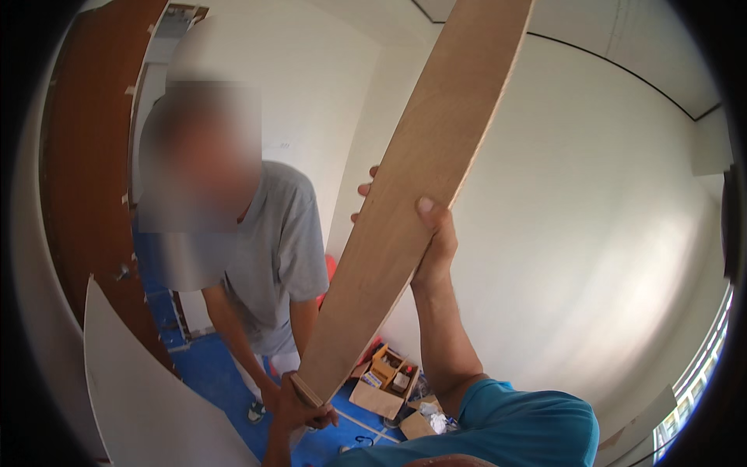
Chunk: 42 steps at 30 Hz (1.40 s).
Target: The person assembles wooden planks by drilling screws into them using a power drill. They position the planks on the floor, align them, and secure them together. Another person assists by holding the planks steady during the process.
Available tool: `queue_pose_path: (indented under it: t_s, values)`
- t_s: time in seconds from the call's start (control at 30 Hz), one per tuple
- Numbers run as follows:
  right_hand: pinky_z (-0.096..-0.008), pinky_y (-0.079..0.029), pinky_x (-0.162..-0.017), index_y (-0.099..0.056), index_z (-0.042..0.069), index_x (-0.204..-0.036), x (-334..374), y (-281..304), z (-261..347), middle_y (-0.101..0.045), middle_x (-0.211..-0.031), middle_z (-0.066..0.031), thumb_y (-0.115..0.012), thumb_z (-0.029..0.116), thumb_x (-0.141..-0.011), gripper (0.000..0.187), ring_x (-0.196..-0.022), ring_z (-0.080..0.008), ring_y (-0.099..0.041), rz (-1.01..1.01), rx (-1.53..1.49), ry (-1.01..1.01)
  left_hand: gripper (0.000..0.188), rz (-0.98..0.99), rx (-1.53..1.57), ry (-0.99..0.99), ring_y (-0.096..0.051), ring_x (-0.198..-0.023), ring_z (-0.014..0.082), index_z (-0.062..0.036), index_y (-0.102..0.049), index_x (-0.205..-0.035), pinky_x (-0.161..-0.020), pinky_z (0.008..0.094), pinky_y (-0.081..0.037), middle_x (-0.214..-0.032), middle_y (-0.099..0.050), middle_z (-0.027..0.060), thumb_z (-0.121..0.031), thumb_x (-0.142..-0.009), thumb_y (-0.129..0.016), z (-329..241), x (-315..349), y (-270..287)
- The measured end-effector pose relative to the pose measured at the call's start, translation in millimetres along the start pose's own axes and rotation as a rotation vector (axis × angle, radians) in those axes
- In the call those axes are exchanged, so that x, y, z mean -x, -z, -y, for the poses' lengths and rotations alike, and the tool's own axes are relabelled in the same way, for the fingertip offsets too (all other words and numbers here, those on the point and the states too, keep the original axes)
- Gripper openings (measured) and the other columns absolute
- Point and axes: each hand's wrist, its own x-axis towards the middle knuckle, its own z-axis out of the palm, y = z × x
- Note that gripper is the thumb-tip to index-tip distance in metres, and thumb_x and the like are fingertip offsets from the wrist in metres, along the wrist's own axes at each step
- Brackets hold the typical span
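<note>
A long, thin wooden plank (405, 171) rises at a slant from low centre to beyond the upper edge. My right hand (437, 233) grips it around the middle, with the thumb on the near face and the fingertips showing past the far edge. Down at the plank's lower end, my left hand (292, 406) is closed around the wood, and the layered end edge shows beside it. A co-worker in a grey shirt (292, 226) leans in just beyond my left hand. The co-worker's hands are mostly hidden, so I cannot tell whether they touch the plank.
A white sheet panel (148, 389) stands at the lower left, near a brown door (85, 171). Blue covering (210, 366) lies over the floor. An opened cardboard box (377, 398) with assorted items sits below the plank, before a pale wall (576, 194). Window slats show at right.
</note>
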Motion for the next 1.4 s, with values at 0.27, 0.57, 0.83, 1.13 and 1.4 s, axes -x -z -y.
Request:
queue_pose_path:
  t_s: [0.27,0.57,0.83,1.13,1.4]
  values:
    - [-0.0509,-0.063,-0.084,-0.046,-0.009,-0.146,15.4,14.9,15.3,-0.059,-0.13,-0.0243,-0.059,0.046,-0.083,0.084,-0.114,-0.0342,-0.068,0.002,0.046,-0.049,0.077,0.142,0.033,0.095,-0.069,-0.076,0.0259,-0.0031,-0.028,-0.144,-0.065,0.0418,-0.06,-0.1,-0.068,0.0206,-0.014,-0.09,-0.082,50.7,-6.0,-3.9]
    - [-0.0513,-0.064,-0.086,-0.047,-0.009,-0.145,28.3,7.8,23.3,-0.059,-0.132,-0.0231,-0.062,0.045,-0.084,0.082,-0.115,-0.0343,-0.068,0.032,0.04,-0.073,0.069,0.171,0.051,0.132,-0.066,-0.079,0.0239,-0.0034,-0.041,-0.143,-0.068,0.0366,-0.054,-0.099,-0.067,0.016,-0.019,-0.091,-0.082,77.6,-3.4,14.5]
    - [-0.0541,-0.063,-0.091,-0.042,-0.009,-0.149,33.9,3.7,29.8,-0.057,-0.135,-0.0245,-0.064,0.041,-0.083,0.085,-0.117,-0.0366,-0.067,0.091,-0.029,-0.089,0.08,0.07,-0.087,-0.04,-0.065,-0.087,0.0273,-0.0012,-0.039,-0.142,-0.076,0.0405,-0.053,-0.105,-0.064,0.0173,-0.025,-0.083,-0.087,41.6,-15.6,-7.8]
    - [-0.0645,-0.061,-0.09,-0.035,-0.005,-0.154,45.0,48.0,32.0,-0.054,-0.132,-0.0281,-0.07,0.042,-0.077,0.097,-0.117,-0.0427,-0.065,0.217,-0.384,-0.106,0.093,-0.102,-0.264,-0.199,-0.064,-0.096,0.0313,0.0013,-0.036,-0.14,-0.085,0.0449,-0.052,-0.111,-0.06,0.0188,-0.031,-0.075,-0.093,51.6,-12.5,-33.1]
    - [-0.0713,-0.058,-0.089,-0.032,-0.007,-0.154,76.8,44.6,60.9,-0.053,-0.129,-0.0321,-0.074,0.045,-0.079,0.1,-0.114,-0.0472,-0.065,0.291,-0.595,-0.004,0.105,-0.475,-0.616,-0.577,-0.062,-0.104,0.0348,0.0035,-0.034,-0.139,-0.094,0.0488,-0.051,-0.116,-0.057,0.0201,-0.037,-0.067,-0.099,85.9,30.6,-81.3]
